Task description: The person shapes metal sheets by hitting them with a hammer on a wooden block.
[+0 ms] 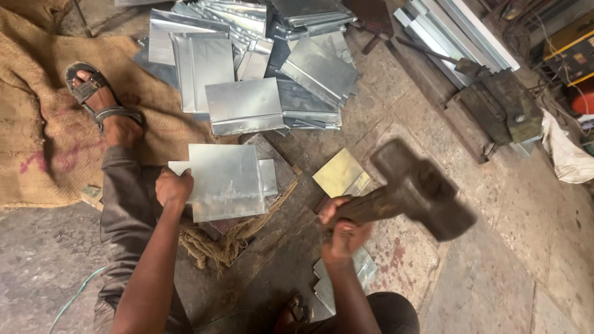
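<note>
Flat galvanised metal sheet (228, 180) lying on a dark block (279, 170) at centre, its left edge gripped by the left hand (174, 187); a second sheet shows beneath it along the right edge. Right hand (344, 232) clenched around the handle of a heavy mallet (416, 192), raised and motion-blurred to the right of the sheet, well apart from it. A yellowish sheet (341, 174) lies between block and mallet. Coiled rope (232, 238) rings the block's near edge. Beyond the sheet's far edge, a pile of folded sheets (260, 62) spreads over the floor. Burlap sacking (37, 111) at left, bearing a sandalled foot (99, 102). Bare stone floor (513, 247) lies open to the right.
</note>
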